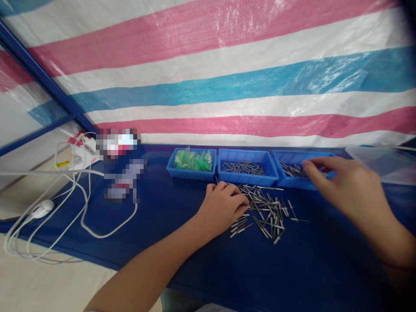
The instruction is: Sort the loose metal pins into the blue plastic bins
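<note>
A loose pile of thin silver blind rivets [268,208] lies on the dark blue tabletop [208,271]. My left hand [222,208] rests at the pile's left side, its fingers curled down onto rivets there; the fingertips are partly hidden. Over the right blue bin [310,183] hovers my right hand [346,180], thumb and fingers brought together in a pinch. Whatever it holds, if anything, does not show. Rivets lie inside that bin, partly behind the hand. The middle blue bin [248,177] also has rivets in it.
Green plastic packets [193,160] fill the left blue bin [191,174]. A clear plastic container [383,162] stands at far right. White cables [100,236] loop over the table's left end, near blurred items [125,180]. Behind hangs a striped plastic sheet [208,93].
</note>
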A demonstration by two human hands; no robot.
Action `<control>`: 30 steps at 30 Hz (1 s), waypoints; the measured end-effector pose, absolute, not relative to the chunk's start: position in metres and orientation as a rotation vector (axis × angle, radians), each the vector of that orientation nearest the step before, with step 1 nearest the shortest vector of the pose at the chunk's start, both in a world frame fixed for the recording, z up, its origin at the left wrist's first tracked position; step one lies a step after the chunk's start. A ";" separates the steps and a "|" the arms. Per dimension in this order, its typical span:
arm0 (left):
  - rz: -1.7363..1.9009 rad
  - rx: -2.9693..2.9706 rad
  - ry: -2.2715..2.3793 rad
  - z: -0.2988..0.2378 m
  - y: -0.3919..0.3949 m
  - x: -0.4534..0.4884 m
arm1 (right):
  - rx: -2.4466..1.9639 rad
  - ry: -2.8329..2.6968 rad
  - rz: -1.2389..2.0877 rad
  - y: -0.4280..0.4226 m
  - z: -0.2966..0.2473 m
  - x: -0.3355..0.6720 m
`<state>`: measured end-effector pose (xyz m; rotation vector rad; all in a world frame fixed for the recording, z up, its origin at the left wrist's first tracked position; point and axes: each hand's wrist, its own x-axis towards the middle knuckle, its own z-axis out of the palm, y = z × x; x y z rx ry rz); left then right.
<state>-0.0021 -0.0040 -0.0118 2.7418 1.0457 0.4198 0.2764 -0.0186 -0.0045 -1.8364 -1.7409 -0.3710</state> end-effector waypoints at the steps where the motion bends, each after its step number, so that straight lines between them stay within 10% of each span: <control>1: 0.420 2.740 1.040 -0.012 -0.004 -0.002 | -1.780 -1.762 -0.369 -0.021 -0.002 0.269; 30: 0.683 2.486 1.057 -0.013 -0.001 0.007 | -1.297 -1.992 0.185 -0.040 -0.017 0.192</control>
